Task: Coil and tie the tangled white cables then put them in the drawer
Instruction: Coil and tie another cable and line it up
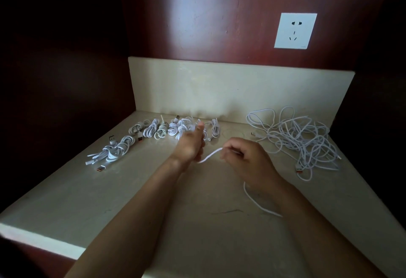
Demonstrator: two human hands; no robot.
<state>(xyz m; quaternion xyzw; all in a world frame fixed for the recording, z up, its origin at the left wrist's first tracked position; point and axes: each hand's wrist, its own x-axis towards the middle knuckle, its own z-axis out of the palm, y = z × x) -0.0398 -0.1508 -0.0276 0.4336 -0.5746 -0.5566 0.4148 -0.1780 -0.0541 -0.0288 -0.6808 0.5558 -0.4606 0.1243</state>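
Lying at left, tied coils (153, 131) are judged done. One cable (211, 155) is strung from the left hand (190, 145) (fingers (200, 127) straight, hold unclear) to the right hand (243, 159), pinched in curled fingers. A tangled pile (303, 141) is yet to be coiled.

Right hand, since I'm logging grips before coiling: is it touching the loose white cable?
Touching. The head view shows the right hand curled round the loose white cable, which leaves the fist on both sides.
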